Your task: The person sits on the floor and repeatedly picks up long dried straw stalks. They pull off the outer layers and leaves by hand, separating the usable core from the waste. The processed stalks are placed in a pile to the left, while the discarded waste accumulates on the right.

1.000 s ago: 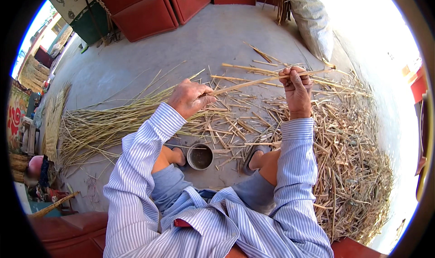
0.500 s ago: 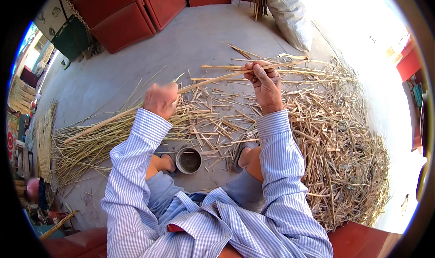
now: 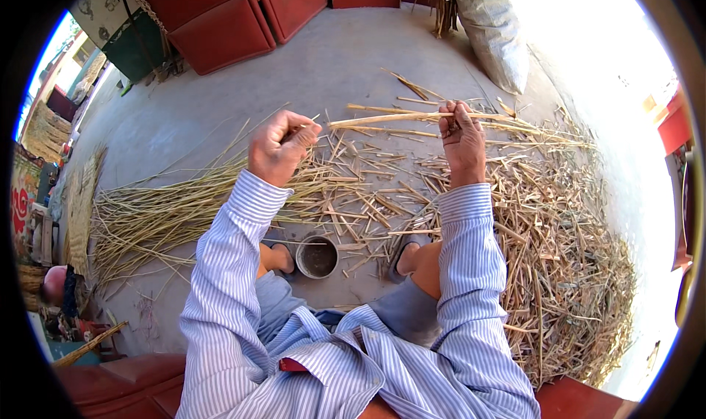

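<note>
My right hand (image 3: 465, 143) pinches a long, pale dry stalk (image 3: 390, 118) between thumb and fingers. The stalk lies nearly level, sticking out to both sides of the hand, its left end just short of my left hand (image 3: 283, 147). That left hand is raised and curled closed; a tiny light tip shows by its fingertips, too small to name. Below it spreads a bundle of thin greenish-yellow stalks (image 3: 165, 213). More straw-coloured stalks (image 3: 544, 133) lie on the floor behind and right of my right hand.
A round bowl (image 3: 317, 258) with dark contents stands between my feet. A large heap of cut straw pieces (image 3: 566, 279) covers the right side. Red padded seats (image 3: 213, 29), a green container (image 3: 136, 51) and a whitish sack (image 3: 494, 40) stand at the back.
The long stalk that ran through my left hand toward the lower left no longer reaches it; it now extends leftward only from my right hand. My left hand has turned, and the view has shifted slightly.
</note>
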The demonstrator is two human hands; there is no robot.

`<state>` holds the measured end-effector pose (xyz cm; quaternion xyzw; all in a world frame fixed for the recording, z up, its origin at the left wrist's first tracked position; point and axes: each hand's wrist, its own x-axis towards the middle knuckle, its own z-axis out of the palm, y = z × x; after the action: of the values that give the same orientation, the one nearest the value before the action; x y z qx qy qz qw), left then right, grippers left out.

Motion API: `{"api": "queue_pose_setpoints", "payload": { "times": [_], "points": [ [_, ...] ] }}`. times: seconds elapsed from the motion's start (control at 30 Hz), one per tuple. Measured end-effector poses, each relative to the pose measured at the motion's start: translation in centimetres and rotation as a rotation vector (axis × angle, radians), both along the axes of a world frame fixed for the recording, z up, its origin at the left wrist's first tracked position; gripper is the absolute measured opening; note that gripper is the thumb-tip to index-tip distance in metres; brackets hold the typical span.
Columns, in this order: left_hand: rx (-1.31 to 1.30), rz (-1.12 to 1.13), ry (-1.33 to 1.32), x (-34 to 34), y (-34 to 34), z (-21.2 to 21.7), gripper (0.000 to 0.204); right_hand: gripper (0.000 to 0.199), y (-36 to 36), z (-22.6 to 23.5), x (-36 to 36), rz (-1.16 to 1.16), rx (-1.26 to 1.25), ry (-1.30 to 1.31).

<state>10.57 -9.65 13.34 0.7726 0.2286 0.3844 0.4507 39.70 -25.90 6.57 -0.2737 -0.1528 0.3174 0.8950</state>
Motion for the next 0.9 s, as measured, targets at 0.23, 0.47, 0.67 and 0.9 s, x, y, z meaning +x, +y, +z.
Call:
{"api": "queue_pose_setpoints", "payload": {
  "times": [0.23, 0.47, 0.67, 0.9],
  "points": [
    [0.892, 0.170, -0.055, 0.1, 0.7, 6.5, 0.015, 0.013, -2.2, -1.3, 3.1, -0.029, -0.197, -0.113],
    [1.484, -0.428, -0.206, 13.0, -14.8, 8.6, 0.022, 0.025, 3.5, -1.7, -2.0, 0.235, -0.420, -0.026],
    [1.303, -0.158, -0.042, 12.7, -12.1, 5.9, 0.042, 0.020, 3.4, -1.5, -4.1, 0.299, -0.093, -0.003],
    [0.814, -0.012, 0.439, 8.2, -2.7, 1.4, 0.020, 0.021, 4.1, 0.3, -4.8, 0.286, -0.123, -0.024]
  ]
}}
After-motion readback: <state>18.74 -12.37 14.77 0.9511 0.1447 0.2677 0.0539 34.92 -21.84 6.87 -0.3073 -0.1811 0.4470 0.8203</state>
